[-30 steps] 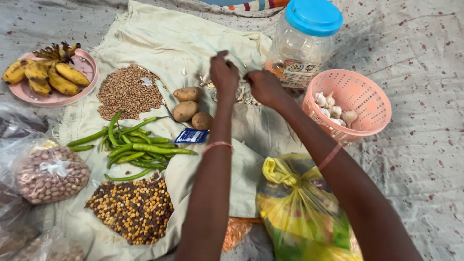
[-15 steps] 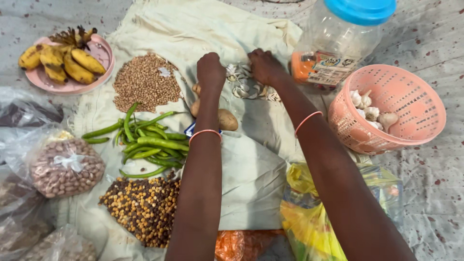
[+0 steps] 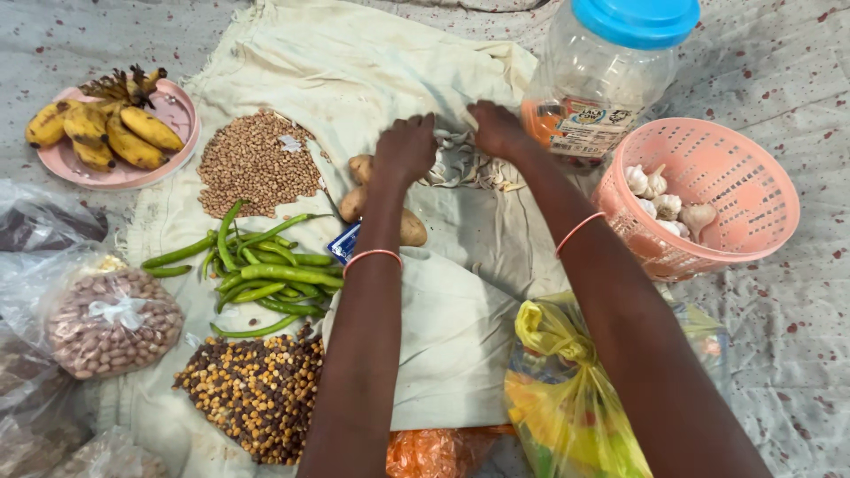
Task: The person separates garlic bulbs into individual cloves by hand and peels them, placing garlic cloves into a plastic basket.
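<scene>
Both of my hands reach to the far side of a cream cloth [image 3: 460, 336]. My left hand [image 3: 405, 146] and my right hand [image 3: 498, 128] rest palm down on either side of a small pile of garlic peels and cloves [image 3: 460, 165], fingers cupped against it. Three potatoes [image 3: 359, 168] lie just under and left of my left wrist. A pink plastic basket [image 3: 753, 221] with several garlic bulbs [image 3: 660, 202] stands to the right. A clear plastic jar with a blue lid [image 3: 611, 71] stands just beyond my right hand.
On the cloth lie a heap of brown grain [image 3: 257, 164], green beans [image 3: 266, 261], mixed yellow and dark pulses [image 3: 257, 389] and a small blue sachet [image 3: 343, 243]. Bananas [image 3: 106, 124] sit on a pink plate at far left. Bagged peanuts [image 3: 106, 323] and a yellow bag [image 3: 567, 398] lie near.
My hands have drawn closer around the garlic peel pile, sweeping it together. The view has shifted slightly, so the jar and basket sit a little further left than half a second ago.
</scene>
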